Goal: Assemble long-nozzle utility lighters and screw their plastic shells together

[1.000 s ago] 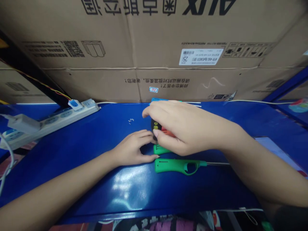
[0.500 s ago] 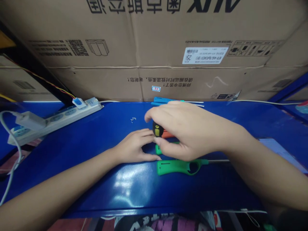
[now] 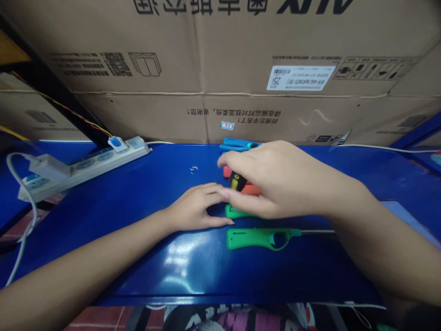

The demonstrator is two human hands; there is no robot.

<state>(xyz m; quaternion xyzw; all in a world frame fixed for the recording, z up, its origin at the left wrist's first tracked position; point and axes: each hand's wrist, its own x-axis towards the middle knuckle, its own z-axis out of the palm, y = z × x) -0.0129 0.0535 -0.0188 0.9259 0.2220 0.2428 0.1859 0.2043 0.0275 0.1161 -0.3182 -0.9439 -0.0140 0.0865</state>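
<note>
My right hand (image 3: 275, 181) is closed around the black-and-yellow handle of a screwdriver (image 3: 237, 181); its tip is hidden. Under that hand lies an orange long-necked lighter (image 3: 251, 189), mostly covered. My left hand (image 3: 196, 209) rests on the blue surface, thumb and fingers apart, its fingertips reaching beside the orange lighter and partly behind my right thumb. Between the hands and me lies a green lighter (image 3: 248, 239) with a metal neck. A second green lighter (image 3: 237, 212) shows just under my right hand. Beyond are a red lighter (image 3: 227, 171) and blue lighters (image 3: 237, 141).
Several tiny silvery screws (image 3: 194, 169) lie left of the lighters. A white power strip (image 3: 93, 165) with plugs and cables stands at the left. A large cardboard box (image 3: 165, 110) closes off the back of the blue table (image 3: 138, 266). A pale flat item (image 3: 406, 218) lies behind my right forearm.
My right hand has shifted slightly right, and the screwdriver handle now leans more, baring part of the red lighter. My left hand stays nearly in place. The whole view has shifted slightly.
</note>
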